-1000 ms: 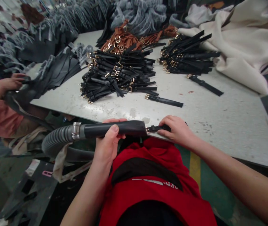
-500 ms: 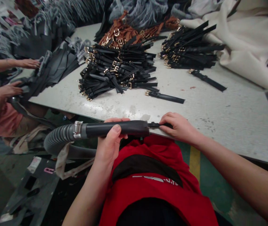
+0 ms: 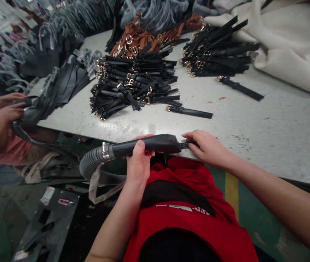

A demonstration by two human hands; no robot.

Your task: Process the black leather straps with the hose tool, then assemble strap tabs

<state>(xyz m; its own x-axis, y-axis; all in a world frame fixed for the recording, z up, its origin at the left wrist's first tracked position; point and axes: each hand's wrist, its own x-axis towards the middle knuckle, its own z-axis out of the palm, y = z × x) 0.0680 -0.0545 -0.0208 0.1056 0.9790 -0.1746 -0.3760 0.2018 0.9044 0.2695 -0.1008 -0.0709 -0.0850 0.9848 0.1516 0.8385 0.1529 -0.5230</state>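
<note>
My left hand (image 3: 140,160) is wrapped round a black hose nozzle (image 3: 157,143), thumb on top. A clamp joins the nozzle to a ribbed grey hose (image 3: 91,163) that curls back on the left. At the nozzle's right-hand mouth, my right hand (image 3: 205,145) pinches a short black buckle strap (image 3: 184,145); its far end is hidden at or inside the mouth. Beyond my hands, one black strap (image 3: 193,111) with a gold buckle lies alone on the table, in front of a heap of similar black straps (image 3: 135,83).
On the white table (image 3: 280,134) lie another black strap pile (image 3: 217,51), a single strap (image 3: 240,89), brown straps (image 3: 133,38) and cream cloth (image 3: 285,47). At left, a co-worker's hands (image 3: 7,109) handle dark pieces. A dark low surface (image 3: 53,214) stands below left.
The nozzle and my left hand have moved right, towards my right hand, and the nozzle has rolled a little. Less of the strap shows. The co-worker's hands have come together.
</note>
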